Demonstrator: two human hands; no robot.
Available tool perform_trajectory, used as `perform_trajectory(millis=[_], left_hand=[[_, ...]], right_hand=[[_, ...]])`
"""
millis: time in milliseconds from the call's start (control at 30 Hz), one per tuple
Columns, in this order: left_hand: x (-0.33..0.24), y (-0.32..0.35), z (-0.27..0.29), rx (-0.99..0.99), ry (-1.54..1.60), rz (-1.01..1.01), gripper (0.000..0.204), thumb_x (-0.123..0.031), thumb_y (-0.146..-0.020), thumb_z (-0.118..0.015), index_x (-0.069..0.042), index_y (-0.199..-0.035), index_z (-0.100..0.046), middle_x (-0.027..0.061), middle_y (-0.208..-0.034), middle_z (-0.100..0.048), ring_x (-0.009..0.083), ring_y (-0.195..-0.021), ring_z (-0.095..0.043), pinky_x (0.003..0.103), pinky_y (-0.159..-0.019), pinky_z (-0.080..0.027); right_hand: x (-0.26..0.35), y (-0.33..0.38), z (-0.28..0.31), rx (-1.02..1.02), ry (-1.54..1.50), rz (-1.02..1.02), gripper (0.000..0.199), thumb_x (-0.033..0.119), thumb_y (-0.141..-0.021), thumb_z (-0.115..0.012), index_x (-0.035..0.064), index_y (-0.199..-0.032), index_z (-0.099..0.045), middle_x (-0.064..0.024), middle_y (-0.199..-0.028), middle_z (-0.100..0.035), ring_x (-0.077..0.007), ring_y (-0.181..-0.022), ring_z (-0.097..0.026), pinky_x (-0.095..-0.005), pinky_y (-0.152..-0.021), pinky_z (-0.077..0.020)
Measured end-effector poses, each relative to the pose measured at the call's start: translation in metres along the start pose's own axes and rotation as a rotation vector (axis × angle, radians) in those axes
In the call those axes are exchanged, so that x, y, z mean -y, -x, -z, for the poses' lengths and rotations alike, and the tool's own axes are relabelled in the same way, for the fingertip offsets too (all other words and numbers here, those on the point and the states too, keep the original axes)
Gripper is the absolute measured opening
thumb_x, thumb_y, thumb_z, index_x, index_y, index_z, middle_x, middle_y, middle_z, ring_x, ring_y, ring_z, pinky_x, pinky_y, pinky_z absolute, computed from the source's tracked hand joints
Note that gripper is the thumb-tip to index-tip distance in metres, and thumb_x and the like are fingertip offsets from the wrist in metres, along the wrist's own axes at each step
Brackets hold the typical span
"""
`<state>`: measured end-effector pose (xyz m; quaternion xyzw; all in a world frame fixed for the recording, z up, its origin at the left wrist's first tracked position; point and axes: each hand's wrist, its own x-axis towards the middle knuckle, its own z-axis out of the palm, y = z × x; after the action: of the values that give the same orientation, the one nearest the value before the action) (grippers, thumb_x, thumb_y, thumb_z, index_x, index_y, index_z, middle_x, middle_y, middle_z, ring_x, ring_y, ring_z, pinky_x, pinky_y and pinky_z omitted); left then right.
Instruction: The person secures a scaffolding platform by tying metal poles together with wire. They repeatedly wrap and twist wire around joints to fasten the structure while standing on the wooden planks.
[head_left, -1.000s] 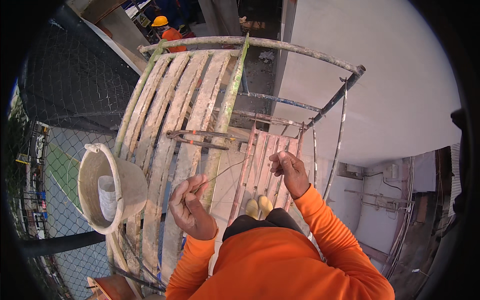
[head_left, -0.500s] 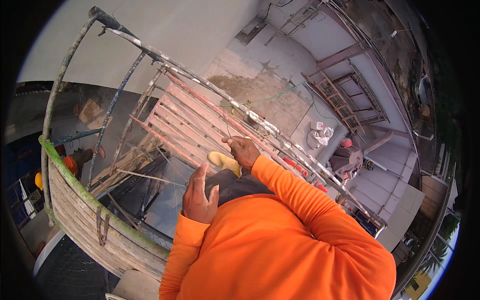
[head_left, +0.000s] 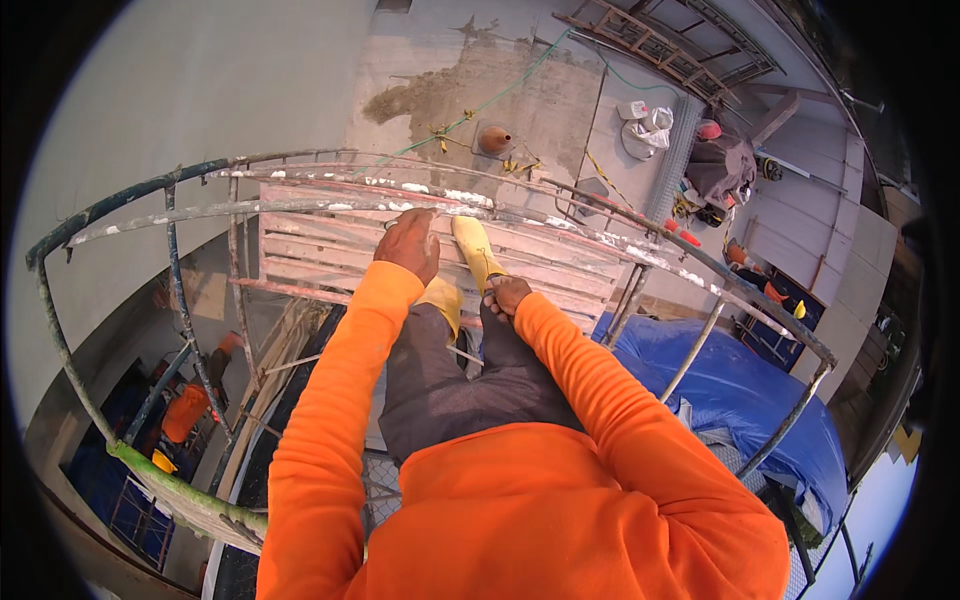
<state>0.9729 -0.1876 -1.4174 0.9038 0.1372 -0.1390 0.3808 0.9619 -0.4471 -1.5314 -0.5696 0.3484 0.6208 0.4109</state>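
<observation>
My left hand (head_left: 410,243) is at the white-spattered scaffold rail (head_left: 330,205), its fingers bent over the bar. My right hand (head_left: 507,295), lower and nearer my body, is closed in a pinch in front of my dark trousers (head_left: 440,380). A thin wire (head_left: 484,262) rises from its fingertips across one of my yellow rubber boots (head_left: 473,240). The boots stand on a platform of pinkish slats (head_left: 320,240). Orange sleeves cover both my forearms.
Lower left, a person in orange (head_left: 185,412) is below the scaffold; a crouching person (head_left: 722,165) is at upper right. A blue tarpaulin (head_left: 700,385) lies to the right. Beyond the rail are an orange-brown pot (head_left: 494,140), white sacks (head_left: 648,133) and a green hose (head_left: 510,90).
The view has turned, bringing the rail across in front of me. My left hand has gone from open in the air to the rail. My right hand is lower, still pinching the wire.
</observation>
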Motion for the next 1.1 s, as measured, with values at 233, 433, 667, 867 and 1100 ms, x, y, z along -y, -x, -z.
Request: perform_trajectory(millis=[233, 433, 667, 867, 1100], left_hand=[[0.033, -0.1, -0.048, 0.138, -0.259, 0.057, 0.04, -0.017, -0.092, -0.063, -0.006, -0.13, -0.063, 0.0161, -0.135, -0.061, 0.0374, -0.125, -0.058, 0.047, -0.11, -0.044], [0.048, -0.154, -0.098, 0.315, -0.471, 0.05, 0.046, -0.033, -0.095, -0.06, -0.008, -0.133, -0.064, 0.0173, -0.138, -0.061, 0.0349, -0.13, -0.055, 0.048, -0.113, -0.04], [0.06, -0.181, -0.128, 0.462, 0.015, 0.162, 0.041, -0.042, -0.094, -0.065, -0.004, -0.108, -0.075, 0.0215, -0.102, -0.073, 0.0363, -0.094, -0.068, 0.044, -0.086, -0.051], [0.065, -0.167, -0.111, 0.355, 0.075, 0.114, 0.042, -0.041, -0.092, -0.068, -0.005, -0.113, -0.076, 0.019, -0.106, -0.074, 0.039, -0.099, -0.069, 0.046, -0.091, -0.052], [0.049, -0.145, -0.101, 0.275, 0.134, -0.145, 0.031, -0.029, -0.092, -0.073, 0.0, -0.103, -0.076, 0.0173, -0.101, -0.075, 0.0363, -0.089, -0.071, 0.042, -0.083, -0.054]], right_hand=[[0.028, -0.085, -0.052, -0.096, -0.448, 0.127, 0.024, 0.015, -0.107, -0.047, 0.0134, -0.122, -0.065, -0.0027, -0.088, -0.069, -0.0141, -0.068, -0.066, -0.0324, -0.059, -0.0562], [0.044, -0.136, -0.064, -0.243, -0.689, 0.46, 0.012, 0.0, -0.1, -0.055, 0.0, -0.1, -0.067, -0.0057, -0.089, -0.071, -0.0136, -0.073, -0.066, -0.0296, -0.066, -0.0531], [0.043, -0.139, -0.066, -0.277, -0.649, 0.53, 0.013, -0.003, -0.096, -0.057, 0.0029, -0.099, -0.069, -0.0028, -0.088, -0.071, -0.011, -0.077, -0.062, -0.028, -0.07, -0.0484], [0.033, -0.115, -0.046, -0.208, -0.397, 0.585, 0.009, 0.008, -0.101, -0.062, 0.004, -0.103, -0.069, -0.0019, -0.087, -0.069, -0.0109, -0.076, -0.062, -0.0263, -0.07, -0.0486], [0.043, -0.08, -0.044, -0.076, -0.784, 0.386, 0.007, 0.013, -0.102, -0.064, 0.0067, -0.101, -0.067, -0.0026, -0.092, -0.07, -0.0101, -0.077, -0.063, -0.0263, -0.069, -0.0532]])
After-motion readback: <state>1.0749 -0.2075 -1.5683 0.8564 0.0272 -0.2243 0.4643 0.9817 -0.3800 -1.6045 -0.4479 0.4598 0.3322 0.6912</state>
